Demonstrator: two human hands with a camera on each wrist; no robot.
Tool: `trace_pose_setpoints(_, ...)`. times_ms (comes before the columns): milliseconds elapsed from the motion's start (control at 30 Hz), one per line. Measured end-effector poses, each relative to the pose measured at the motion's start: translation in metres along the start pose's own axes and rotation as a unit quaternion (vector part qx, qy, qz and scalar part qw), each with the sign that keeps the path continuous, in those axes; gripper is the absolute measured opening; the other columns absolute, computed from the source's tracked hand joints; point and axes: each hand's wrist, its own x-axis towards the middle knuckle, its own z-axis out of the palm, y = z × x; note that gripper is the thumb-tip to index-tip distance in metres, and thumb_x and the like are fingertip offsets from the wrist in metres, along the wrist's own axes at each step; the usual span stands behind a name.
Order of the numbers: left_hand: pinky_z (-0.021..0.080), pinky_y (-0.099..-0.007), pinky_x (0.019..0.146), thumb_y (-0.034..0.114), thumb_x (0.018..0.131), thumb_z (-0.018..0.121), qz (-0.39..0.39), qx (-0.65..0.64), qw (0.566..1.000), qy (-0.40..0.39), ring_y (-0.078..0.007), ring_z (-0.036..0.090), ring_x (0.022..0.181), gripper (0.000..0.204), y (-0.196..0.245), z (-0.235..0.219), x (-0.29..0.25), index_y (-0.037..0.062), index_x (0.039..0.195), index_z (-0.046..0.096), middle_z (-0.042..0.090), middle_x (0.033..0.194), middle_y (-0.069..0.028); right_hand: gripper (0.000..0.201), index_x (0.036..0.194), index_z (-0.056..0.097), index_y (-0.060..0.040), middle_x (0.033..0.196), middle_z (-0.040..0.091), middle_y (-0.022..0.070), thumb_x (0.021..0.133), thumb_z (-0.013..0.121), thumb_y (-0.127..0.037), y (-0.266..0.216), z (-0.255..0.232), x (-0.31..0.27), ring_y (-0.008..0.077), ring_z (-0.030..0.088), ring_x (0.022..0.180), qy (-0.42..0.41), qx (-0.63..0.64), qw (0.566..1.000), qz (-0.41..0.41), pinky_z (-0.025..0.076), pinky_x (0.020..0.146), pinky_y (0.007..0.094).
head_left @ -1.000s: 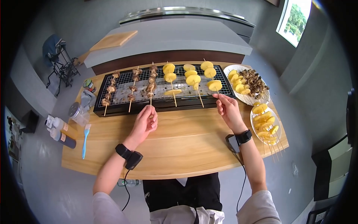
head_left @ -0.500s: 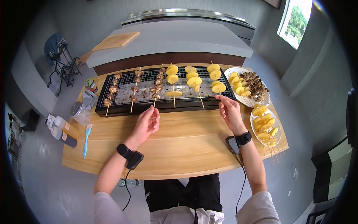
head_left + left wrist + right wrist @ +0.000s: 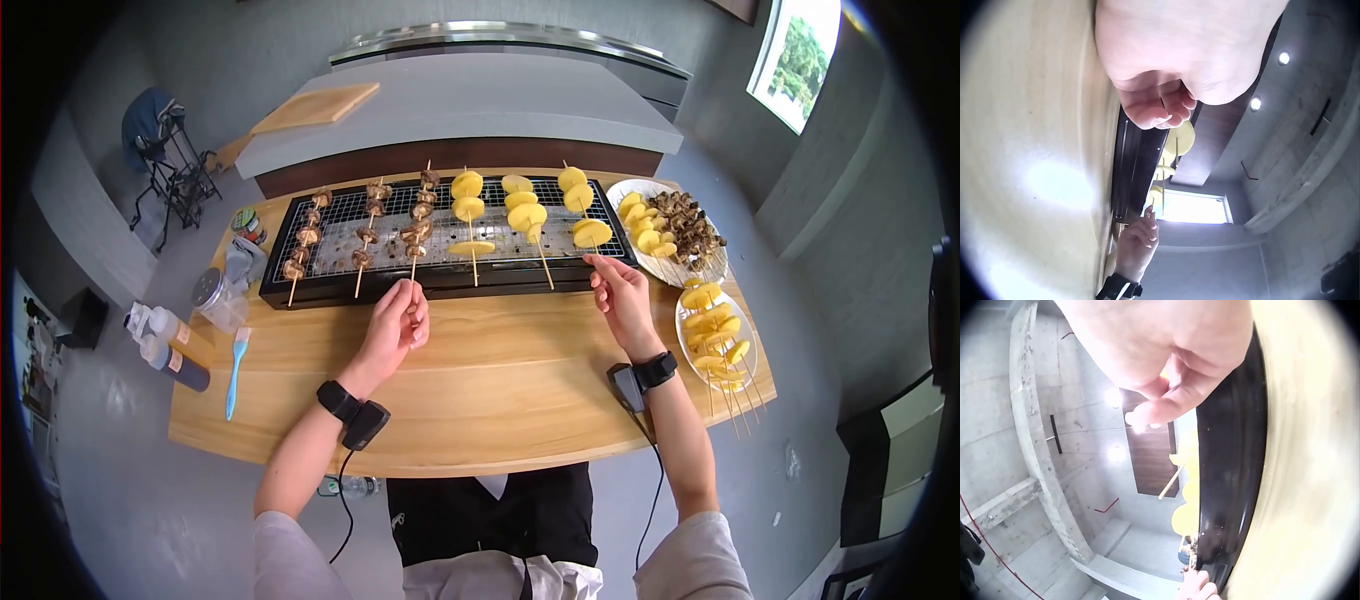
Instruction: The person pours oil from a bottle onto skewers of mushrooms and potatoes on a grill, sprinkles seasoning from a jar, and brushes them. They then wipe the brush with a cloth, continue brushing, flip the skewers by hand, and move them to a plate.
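Across the black grill (image 3: 520,277) lie three mushroom skewers on the left and three potato-slice skewers on the right. The left hand (image 3: 393,330) pinches the lower end of the third mushroom skewer (image 3: 416,232) at the grill's front edge. At the front right corner, the right hand (image 3: 624,305) has thumb and forefinger together on the end of the rightmost potato skewer (image 3: 593,234). Curled fingers of the left hand (image 3: 1179,56) show in the left wrist view, the skewer hidden. In the right wrist view the right hand (image 3: 1172,356) has its fingertips together.
Right of the grill are a plate (image 3: 650,262) of potato slices and mushrooms and a plate (image 3: 686,345) of potato skewers. On the left stand a clear jar (image 3: 220,300), sauce bottles (image 3: 178,345), a small can (image 3: 247,225) and a blue brush (image 3: 236,372).
The third mushroom skewer's upper end swung right, then back left, in the left hand's pinch. The right hand stays at the rightmost potato skewer. The whole view has shifted slightly.
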Motion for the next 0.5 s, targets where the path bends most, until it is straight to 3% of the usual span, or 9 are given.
trace_pose_setpoints(500, 0.033, -0.0227, 0.048, 0.032, 0.105, 0.041, -0.055, 0.005, 0.998, 0.037, -0.0094, 0.043, 0.054, 0.025, 0.0065, 0.0067, -0.0024, 0.0119, 0.092, 0.049, 0.048, 0.072, 0.0012, 0.029, 0.107, 0.064, 0.0028, 0.068, 0.064, 0.002, 0.098, 0.055, -0.023, -0.0028, 0.0049, -0.0041, 0.0056, 0.053, 0.052, -0.017, 0.006, 0.999, 0.052, 0.041, 0.046, 0.0186)
